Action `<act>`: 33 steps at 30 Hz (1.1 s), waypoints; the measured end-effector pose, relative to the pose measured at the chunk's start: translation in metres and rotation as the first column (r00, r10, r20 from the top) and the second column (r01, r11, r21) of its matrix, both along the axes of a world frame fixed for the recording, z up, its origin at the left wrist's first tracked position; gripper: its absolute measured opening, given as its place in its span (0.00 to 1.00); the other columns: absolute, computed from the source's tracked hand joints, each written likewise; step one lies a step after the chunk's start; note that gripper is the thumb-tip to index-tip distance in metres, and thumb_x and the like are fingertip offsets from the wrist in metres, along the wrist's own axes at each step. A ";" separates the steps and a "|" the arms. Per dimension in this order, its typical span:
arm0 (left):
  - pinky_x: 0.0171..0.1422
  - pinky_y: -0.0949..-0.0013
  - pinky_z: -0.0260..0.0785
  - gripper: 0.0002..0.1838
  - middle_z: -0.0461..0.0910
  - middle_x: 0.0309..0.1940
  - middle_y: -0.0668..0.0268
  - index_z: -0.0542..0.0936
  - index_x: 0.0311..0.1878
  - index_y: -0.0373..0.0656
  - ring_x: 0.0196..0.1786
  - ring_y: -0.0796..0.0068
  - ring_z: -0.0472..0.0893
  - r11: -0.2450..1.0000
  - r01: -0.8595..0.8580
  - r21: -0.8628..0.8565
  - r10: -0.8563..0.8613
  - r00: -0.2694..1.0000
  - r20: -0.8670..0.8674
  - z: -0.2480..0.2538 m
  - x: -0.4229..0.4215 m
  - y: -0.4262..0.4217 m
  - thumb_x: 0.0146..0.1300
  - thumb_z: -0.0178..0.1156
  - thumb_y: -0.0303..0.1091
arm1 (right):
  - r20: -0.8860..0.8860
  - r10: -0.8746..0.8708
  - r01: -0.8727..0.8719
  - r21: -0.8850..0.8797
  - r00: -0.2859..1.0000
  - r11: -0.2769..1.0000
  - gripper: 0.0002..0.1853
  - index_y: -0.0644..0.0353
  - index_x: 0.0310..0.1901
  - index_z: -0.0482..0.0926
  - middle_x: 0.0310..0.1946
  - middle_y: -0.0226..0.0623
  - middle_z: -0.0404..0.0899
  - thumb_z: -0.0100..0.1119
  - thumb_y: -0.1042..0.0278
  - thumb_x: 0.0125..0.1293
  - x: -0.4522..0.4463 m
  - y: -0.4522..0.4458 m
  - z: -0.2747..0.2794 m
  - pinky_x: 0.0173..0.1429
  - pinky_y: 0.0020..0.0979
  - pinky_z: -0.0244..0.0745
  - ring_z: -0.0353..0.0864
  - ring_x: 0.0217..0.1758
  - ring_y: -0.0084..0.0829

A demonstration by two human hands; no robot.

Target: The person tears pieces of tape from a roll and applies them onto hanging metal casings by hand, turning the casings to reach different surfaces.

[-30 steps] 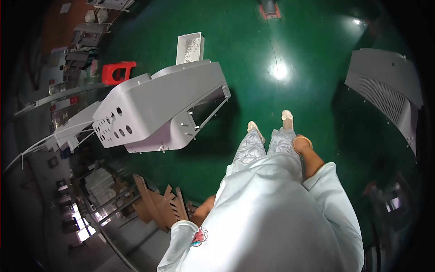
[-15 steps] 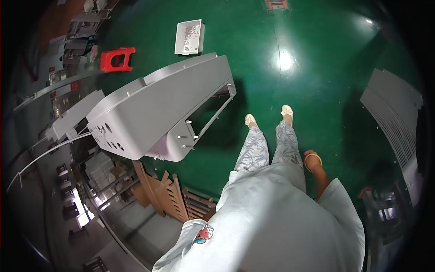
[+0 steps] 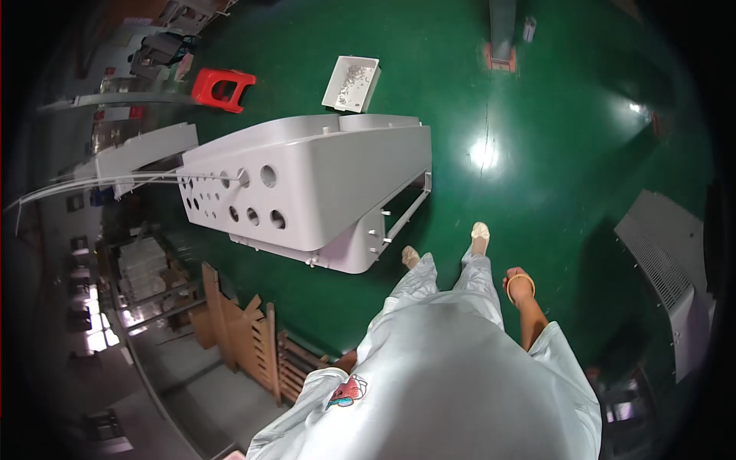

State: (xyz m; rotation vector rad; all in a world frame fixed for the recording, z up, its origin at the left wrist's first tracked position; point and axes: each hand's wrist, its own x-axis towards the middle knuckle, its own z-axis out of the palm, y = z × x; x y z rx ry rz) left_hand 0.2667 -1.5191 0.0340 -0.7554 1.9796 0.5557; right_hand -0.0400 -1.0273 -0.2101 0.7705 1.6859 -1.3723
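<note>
My right hand hangs beside my right leg over the green floor, a yellowish bangle around its wrist. Its fingers look curled in, and I see nothing in them. My left hand is out of sight; only a bit of skin shows past the left sleeve. Ahead to the left stands a large light-grey plastic housing, its end face pierced by round holes of several sizes. Short pegs and a rail show along its lower edge. Neither hand touches it.
A white tray with small pieces lies beyond the housing, near a red stool. Brown slatted boards lean at lower left. A grey vented panel stands at right. A post rises ahead from the green floor.
The view has shifted: the housing sits further right and shows more of its holed end face. The tray and stool have moved right and down in view; a post has appeared at the top.
</note>
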 end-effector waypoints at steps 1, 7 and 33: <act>0.56 0.57 0.74 0.14 0.83 0.47 0.51 0.81 0.47 0.44 0.54 0.50 0.81 1.000 -0.018 0.005 0.019 1.000 -0.019 -0.006 0.002 -0.002 0.63 0.57 0.40 | 0.001 0.041 -0.041 0.038 0.999 0.998 0.07 0.55 0.38 0.74 0.24 0.28 0.72 0.49 0.65 0.73 0.001 0.003 0.007 0.27 0.27 0.72 0.73 0.24 0.23; 0.56 0.57 0.74 0.15 0.83 0.47 0.51 0.81 0.47 0.44 0.54 0.50 0.81 0.993 -0.058 0.103 0.069 0.992 -0.104 -0.047 0.009 -0.027 0.63 0.57 0.40 | 0.027 0.100 -0.103 0.156 0.995 0.982 0.03 0.49 0.36 0.74 0.24 0.27 0.71 0.54 0.66 0.70 0.017 0.008 0.016 0.28 0.32 0.72 0.73 0.26 0.26; 0.52 0.68 0.71 0.13 0.81 0.41 0.59 0.80 0.44 0.37 0.44 0.71 0.79 0.846 -0.529 0.071 0.374 0.492 -0.786 -0.002 -0.166 -0.279 0.72 0.54 0.38 | -0.671 0.740 0.186 0.735 0.054 0.653 0.51 0.65 0.76 0.42 0.78 0.55 0.39 0.65 0.52 0.62 -0.065 -0.316 0.432 0.79 0.53 0.37 0.39 0.80 0.55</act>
